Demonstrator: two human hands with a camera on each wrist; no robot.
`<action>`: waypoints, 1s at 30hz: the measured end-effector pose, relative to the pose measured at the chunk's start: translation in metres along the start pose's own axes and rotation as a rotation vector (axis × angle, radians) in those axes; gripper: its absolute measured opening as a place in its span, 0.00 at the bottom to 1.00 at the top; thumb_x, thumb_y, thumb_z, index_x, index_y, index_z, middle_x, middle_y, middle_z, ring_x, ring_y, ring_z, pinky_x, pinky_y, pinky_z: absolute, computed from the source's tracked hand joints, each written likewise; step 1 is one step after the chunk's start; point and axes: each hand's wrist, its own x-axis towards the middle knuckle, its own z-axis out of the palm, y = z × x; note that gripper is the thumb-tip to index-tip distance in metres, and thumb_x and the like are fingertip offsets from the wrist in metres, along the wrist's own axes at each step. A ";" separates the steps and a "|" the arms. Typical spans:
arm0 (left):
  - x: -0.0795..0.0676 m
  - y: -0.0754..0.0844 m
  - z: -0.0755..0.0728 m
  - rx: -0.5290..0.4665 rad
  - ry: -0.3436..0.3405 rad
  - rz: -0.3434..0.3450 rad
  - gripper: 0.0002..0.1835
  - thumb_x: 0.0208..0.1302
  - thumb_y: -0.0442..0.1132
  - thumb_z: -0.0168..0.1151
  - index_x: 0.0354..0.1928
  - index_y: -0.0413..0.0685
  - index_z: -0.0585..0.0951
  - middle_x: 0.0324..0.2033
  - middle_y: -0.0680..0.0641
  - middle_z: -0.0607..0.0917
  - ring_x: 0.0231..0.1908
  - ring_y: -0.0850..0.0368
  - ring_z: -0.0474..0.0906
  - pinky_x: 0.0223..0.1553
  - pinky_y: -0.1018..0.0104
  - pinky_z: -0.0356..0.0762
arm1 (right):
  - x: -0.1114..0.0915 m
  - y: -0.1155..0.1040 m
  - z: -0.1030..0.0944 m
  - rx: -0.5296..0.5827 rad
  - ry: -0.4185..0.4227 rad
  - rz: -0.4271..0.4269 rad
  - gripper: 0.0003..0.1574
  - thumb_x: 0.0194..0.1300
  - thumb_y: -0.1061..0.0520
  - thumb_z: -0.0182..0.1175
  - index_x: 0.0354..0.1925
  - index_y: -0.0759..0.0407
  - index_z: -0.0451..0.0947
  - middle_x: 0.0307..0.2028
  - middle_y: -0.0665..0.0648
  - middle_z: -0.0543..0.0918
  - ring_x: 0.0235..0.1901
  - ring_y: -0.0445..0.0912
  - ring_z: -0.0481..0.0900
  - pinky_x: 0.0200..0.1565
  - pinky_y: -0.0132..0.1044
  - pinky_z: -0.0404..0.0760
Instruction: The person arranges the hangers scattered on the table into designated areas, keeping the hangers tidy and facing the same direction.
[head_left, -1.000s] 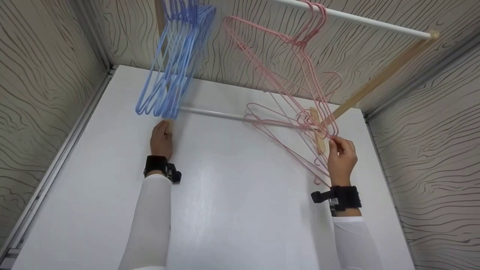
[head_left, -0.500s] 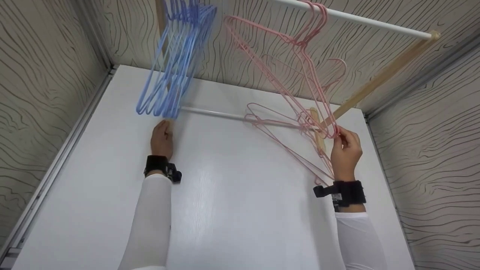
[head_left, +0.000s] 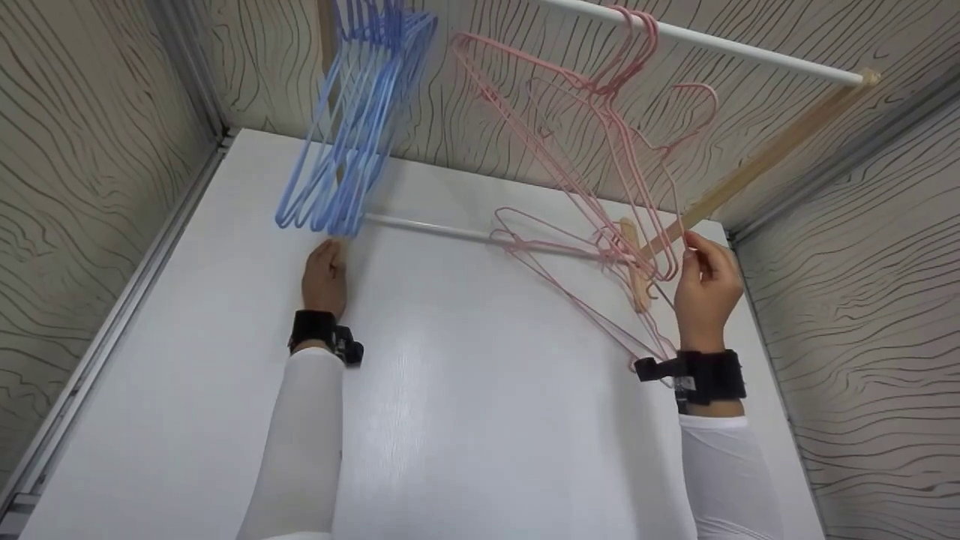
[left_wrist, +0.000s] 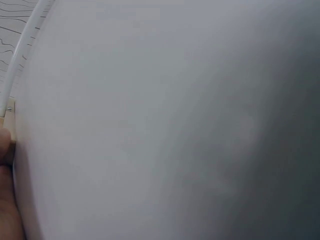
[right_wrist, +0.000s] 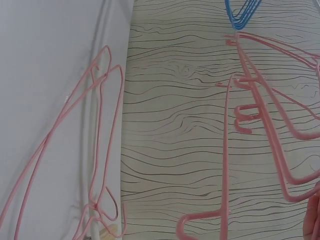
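Note:
My right hand (head_left: 709,292) pinches a pink wire hanger (head_left: 667,148) by its lower right corner, with the hook upward, below the upper white rod (head_left: 735,47). Just left of it, several pink hangers (head_left: 600,88) hang from that rod. In the right wrist view only some fingertips (right_wrist: 312,220) show, at the right edge. My left hand (head_left: 324,279) grips the end of the rack's wooden foot (left_wrist: 10,120) with curled fingers, beneath a bunch of blue hangers (head_left: 367,112); most of that foot is hidden.
Loose pink hangers (head_left: 517,241) lie on the white board near the lower white rod (head_left: 435,231) and the right wooden foot (head_left: 628,234). A slanting wooden post (head_left: 780,150) supports the upper rod. Wood-patterned panels (head_left: 877,300) enclose the sides and back.
My right hand has moved up and right, lifting the pink hanger so its hook rises toward the upper rod and shows right of the hanging ones. The left hand stays in place.

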 end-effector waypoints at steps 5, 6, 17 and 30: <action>0.000 -0.001 0.001 -0.012 -0.007 -0.023 0.24 0.79 0.31 0.45 0.73 0.34 0.65 0.75 0.37 0.62 0.75 0.42 0.55 0.75 0.54 0.55 | 0.012 0.013 0.000 0.042 0.022 -0.013 0.14 0.70 0.76 0.54 0.49 0.76 0.82 0.40 0.49 0.79 0.40 0.38 0.74 0.44 0.25 0.74; 0.000 -0.002 0.002 -0.011 -0.007 -0.020 0.24 0.79 0.30 0.45 0.73 0.33 0.65 0.74 0.37 0.62 0.75 0.42 0.55 0.75 0.54 0.55 | 0.014 0.015 0.000 0.049 0.025 -0.016 0.14 0.70 0.75 0.54 0.49 0.75 0.83 0.40 0.47 0.79 0.41 0.39 0.74 0.44 0.25 0.75; 0.002 -0.005 0.001 0.022 -0.009 0.008 0.24 0.78 0.30 0.46 0.72 0.32 0.66 0.73 0.34 0.63 0.74 0.39 0.56 0.75 0.52 0.54 | 0.026 0.002 0.006 0.061 0.063 -0.062 0.13 0.70 0.73 0.58 0.48 0.71 0.85 0.39 0.50 0.81 0.40 0.40 0.76 0.44 0.27 0.77; 0.004 -0.003 0.002 0.036 -0.011 0.002 0.24 0.77 0.29 0.46 0.72 0.30 0.65 0.73 0.33 0.63 0.74 0.40 0.56 0.75 0.53 0.54 | 0.046 -0.016 0.021 0.029 0.057 -0.089 0.12 0.68 0.74 0.59 0.46 0.72 0.85 0.40 0.56 0.82 0.39 0.37 0.76 0.43 0.25 0.76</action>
